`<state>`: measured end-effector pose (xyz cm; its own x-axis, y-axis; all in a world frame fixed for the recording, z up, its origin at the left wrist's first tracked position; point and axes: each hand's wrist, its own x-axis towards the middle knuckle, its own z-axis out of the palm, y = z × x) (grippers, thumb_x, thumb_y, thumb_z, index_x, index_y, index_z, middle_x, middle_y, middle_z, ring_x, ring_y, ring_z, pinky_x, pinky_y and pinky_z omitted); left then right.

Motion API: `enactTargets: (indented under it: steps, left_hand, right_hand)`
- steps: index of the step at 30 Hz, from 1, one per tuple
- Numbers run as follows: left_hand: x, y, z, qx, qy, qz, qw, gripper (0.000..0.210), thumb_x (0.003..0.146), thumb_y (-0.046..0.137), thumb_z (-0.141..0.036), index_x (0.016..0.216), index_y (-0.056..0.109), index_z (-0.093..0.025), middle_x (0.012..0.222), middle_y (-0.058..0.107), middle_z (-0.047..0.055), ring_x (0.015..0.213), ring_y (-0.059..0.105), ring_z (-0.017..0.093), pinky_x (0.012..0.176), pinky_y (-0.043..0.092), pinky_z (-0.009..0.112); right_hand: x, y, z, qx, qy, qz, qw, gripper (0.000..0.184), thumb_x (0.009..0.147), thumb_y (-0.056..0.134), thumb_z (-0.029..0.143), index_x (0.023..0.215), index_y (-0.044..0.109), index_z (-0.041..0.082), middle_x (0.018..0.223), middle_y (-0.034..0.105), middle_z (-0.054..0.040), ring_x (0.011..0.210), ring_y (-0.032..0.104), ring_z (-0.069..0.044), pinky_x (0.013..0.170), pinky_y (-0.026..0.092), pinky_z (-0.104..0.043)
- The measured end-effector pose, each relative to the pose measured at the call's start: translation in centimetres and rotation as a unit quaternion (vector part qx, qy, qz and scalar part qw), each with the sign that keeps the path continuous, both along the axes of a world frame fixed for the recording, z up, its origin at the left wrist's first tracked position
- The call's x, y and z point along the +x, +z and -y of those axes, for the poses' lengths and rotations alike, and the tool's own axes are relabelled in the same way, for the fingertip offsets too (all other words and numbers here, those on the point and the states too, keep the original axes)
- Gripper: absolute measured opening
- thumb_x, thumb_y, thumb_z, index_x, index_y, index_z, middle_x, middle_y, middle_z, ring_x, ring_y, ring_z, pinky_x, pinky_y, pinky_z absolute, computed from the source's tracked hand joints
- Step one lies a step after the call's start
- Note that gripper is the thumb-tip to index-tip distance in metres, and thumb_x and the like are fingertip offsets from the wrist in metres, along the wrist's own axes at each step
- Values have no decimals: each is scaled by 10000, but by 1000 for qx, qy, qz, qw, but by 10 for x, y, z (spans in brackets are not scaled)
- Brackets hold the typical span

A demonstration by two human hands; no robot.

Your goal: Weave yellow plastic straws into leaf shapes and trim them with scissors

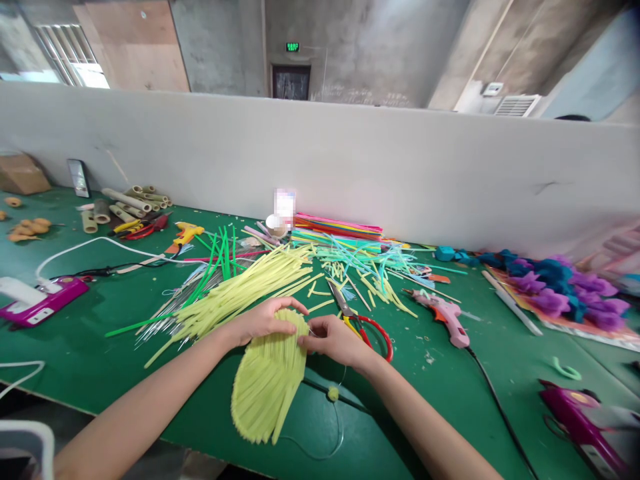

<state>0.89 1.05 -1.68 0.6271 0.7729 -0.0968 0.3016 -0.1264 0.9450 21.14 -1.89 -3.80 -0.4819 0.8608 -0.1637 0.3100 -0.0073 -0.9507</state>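
Left hand (265, 321) is clamping the fan (273, 383) near its top; body is stretching toward 7 o'clock, long axis running 1 to 7. Right hand (334, 338) is sitting at its 1 o'clock edge; from where I'm standing, can't tell if it's pinching or just touching; left is lying closer over the axis

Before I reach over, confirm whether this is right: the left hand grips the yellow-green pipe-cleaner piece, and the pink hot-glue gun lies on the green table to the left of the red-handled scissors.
Not quite: the head view shows the pink hot-glue gun to the right of the red-handled scissors. The left hand does grip the yellow-green pipe-cleaner piece, and the gun lies on the green table.
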Motion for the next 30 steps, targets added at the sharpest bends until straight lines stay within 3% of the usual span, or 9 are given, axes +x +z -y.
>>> enactTargets:
  steps: [7,16,24,30]
  left_hand:
    - [0,1,1,-44,2,19,999,396,695,655,-269,1087,631,-222,1172,578,39,1111,527,256,894,429,321]
    - [1,1,2,-49,5,28,998,406,694,670,-281,1094,633,-219,1169,598,42,1101,541,256,892,439,319]
    - [0,0,0,-31,-8,22,999,394,726,661,-266,1116,628,-219,1197,609,54,1112,548,256,927,419,326]
    - [-1,-2,-1,-13,-16,17,1000,435,725,687,-307,1144,617,-215,1214,599,61,1121,550,263,967,399,348]
  right_hand:
    - [2,-1,-1,3,1,7,1000,303,716,676,390,589,515,168,544,453,62,516,367,-75,491,256,-219]
    - [1,7,1,-1,1,9,1000,300,737,666,397,604,538,161,551,468,55,522,374,-74,488,266,-217]
    - [-3,1,6,-50,-20,-21,998,343,721,692,440,627,498,172,579,463,53,571,507,-101,544,448,-224]
    - [-5,2,7,-49,-27,-14,998,307,710,704,387,620,514,164,564,463,59,543,488,-85,537,460,-214]
